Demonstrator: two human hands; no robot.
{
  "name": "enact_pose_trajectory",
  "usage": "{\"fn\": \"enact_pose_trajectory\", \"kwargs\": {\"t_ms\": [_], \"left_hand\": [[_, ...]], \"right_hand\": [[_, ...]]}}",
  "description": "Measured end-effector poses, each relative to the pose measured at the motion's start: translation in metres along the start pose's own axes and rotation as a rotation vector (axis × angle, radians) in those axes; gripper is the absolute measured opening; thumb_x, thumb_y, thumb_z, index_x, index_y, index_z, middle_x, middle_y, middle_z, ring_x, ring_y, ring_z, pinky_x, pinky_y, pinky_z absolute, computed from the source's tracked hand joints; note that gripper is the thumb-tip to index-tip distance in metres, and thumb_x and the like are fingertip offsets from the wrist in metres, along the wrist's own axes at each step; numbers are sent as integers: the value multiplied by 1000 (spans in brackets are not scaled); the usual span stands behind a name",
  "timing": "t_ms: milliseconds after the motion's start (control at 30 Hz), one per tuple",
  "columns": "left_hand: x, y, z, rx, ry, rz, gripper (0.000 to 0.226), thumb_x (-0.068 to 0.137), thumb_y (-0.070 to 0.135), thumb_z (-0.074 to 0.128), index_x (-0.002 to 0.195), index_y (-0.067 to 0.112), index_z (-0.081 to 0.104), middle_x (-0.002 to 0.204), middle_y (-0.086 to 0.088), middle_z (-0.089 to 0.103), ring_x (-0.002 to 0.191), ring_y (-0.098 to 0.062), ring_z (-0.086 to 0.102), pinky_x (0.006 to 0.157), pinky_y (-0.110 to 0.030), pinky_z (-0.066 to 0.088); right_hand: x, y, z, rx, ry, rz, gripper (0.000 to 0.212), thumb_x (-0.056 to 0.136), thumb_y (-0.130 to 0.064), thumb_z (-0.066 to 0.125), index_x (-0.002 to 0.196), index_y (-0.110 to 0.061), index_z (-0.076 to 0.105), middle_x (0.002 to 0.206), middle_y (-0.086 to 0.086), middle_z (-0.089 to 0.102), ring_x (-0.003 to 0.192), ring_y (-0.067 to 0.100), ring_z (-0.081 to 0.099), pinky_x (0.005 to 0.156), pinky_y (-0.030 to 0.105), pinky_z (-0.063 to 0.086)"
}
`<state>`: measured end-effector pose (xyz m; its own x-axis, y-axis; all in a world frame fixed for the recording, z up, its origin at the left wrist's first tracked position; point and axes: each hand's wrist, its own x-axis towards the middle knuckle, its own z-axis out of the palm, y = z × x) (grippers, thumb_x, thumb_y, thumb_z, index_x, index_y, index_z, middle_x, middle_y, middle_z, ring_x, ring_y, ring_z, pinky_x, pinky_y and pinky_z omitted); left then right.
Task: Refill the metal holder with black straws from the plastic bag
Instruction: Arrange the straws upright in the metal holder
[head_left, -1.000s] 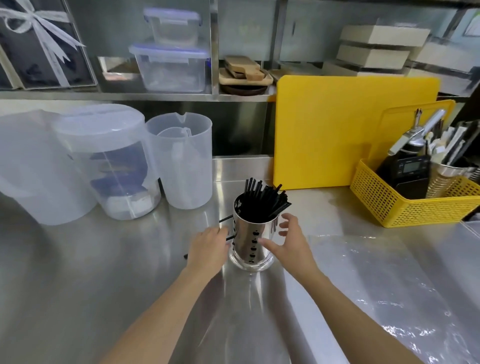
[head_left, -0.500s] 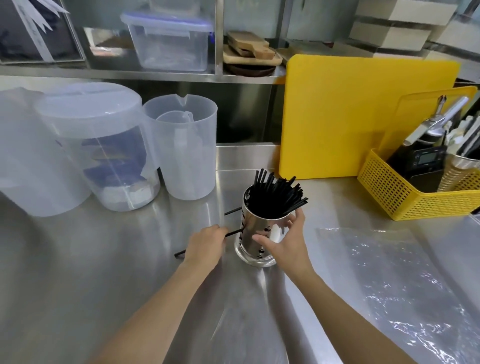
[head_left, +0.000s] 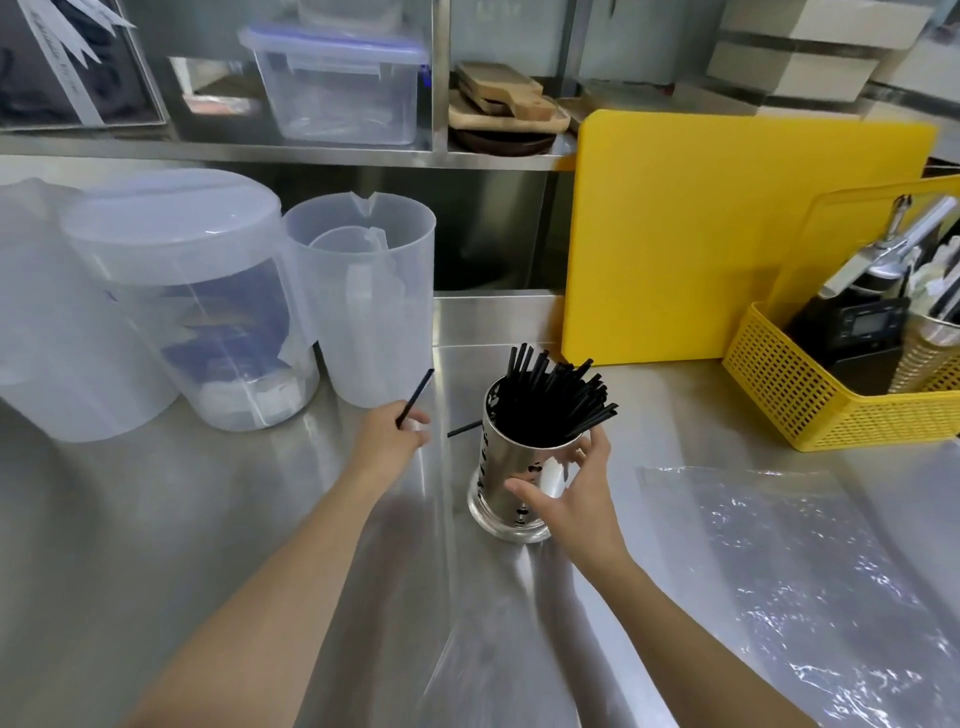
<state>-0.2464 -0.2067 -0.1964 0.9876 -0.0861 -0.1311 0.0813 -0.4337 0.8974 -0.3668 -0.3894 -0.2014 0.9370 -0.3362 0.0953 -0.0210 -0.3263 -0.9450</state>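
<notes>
Metal holder (head_left: 522, 475) in right hand (head_left: 574, 501).

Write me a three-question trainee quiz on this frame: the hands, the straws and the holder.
1. True or false: the left hand grips a single straw.
2. What does the right hand touch? A) basket B) holder C) jug
3. Fill in: one loose straw lies on the counter, left of the ____.

Key:
1. True; its tip points up and away.
2. B; the fingers wrap the holder, which is packed with straws. The basket and jug stand apart.
3. holder.
</notes>
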Motion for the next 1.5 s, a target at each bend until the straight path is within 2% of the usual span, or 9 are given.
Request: {"fn": "enact_pose_trajectory", "kwargs": {"t_ms": [167,300,633,833,1000,1100,1233,1300,1500], "left_hand": [[15,19,24,122,-144,113,28,73,-1,71,100,7,69,83,-2,50,79,-17,48,69,-19,33],[17,20,35,227,-219,161,20,72,6,74,92,5,70,73,6,47,80,-15,46,54,-16,28],[27,-25,-12,254,-91,-60,14,70,-5,72,83,-1,72,74,-9,62,75,-19,55,73,-27,42],[19,-44,-55,147,32,-98,14,81,1,63,73,12,66,78,-11,61,76,-21,53,62,-27,37],[11,-22,-62,194,27,31,14,90,5,51,78,11,56,68,-3,57,74,-21,51,61,-20,34],[-2,7,-58,179,-2,146,15,94,12,46,80,15,51,70,6,54,68,-9,48,61,-12,34],[-19,56,-49,31,-33,267,23,96,14,40,77,26,48,73,8,56,70,-8,49,69,-22,37],[-29,80,-45,-38,-91,340,23,96,12,39,78,23,49,72,6,55,65,-10,46,69,-26,38],[-50,114,-28,-87,-335,449,22,96,11,38,84,21,53,75,5,55,75,-3,52,81,-23,41]], "right_hand": [[0,3,0,2,4,-8,86,63,-22,81,109,-62,20,113,-24,45,106,-20,42,81,2,37],[-1,4,0,21,9,1,84,61,-27,81,111,-61,22,115,-21,47,108,-18,43,87,11,38],[1,6,-3,-5,2,10,86,64,-25,82,113,-57,19,111,-31,42,104,-26,39,90,13,34],[1,3,-3,-74,16,15,87,64,-30,81,126,-42,22,105,-30,43,105,-10,45,94,24,35],[-5,-6,-4,-211,113,-20,64,64,-38,78,100,-57,29,100,-27,51,97,0,48,87,33,40],[-16,1,-6,-349,175,7,57,73,-42,71,119,-28,42,97,-12,49,90,13,50,90,36,38],[-25,14,-7,-587,124,-106,29,86,-44,52,86,-16,59,59,-5,54,56,19,50,57,29,40],[-26,14,-7,-615,132,-280,41,85,-46,46,59,-15,53,41,-2,47,39,20,44,38,25,35],[-13,-67,-9,-98,86,-388,17,82,-33,60,66,-34,57,56,-12,56,49,7,45,49,15,36]]}}
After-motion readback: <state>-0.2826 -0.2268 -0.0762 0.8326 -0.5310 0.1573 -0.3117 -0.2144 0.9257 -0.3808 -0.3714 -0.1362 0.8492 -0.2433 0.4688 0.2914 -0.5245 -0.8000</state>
